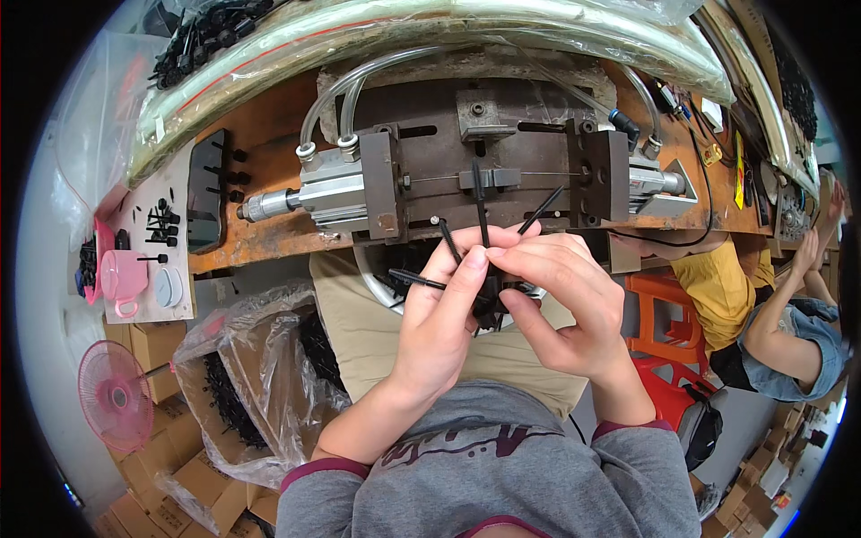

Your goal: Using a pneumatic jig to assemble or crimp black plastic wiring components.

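Fingers [466, 269] of both hands clamp four black pins [482, 211] – fanned out – above a rusty surface [269, 134]; one pneumatic fixture [466, 170] – workshop room.

pink mug [122, 274], pink fan [116, 394], orange stool [661, 316], pneumatic press [466, 170]

A factory workshop: rusty workbench [269, 229] with pneumatic press jig [466, 175], bagged black parts [235, 394], cartons [170, 466].

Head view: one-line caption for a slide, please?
Both hands, left hand and right hand, hold thin black plastic pins before a bench-mounted pneumatic fixture.
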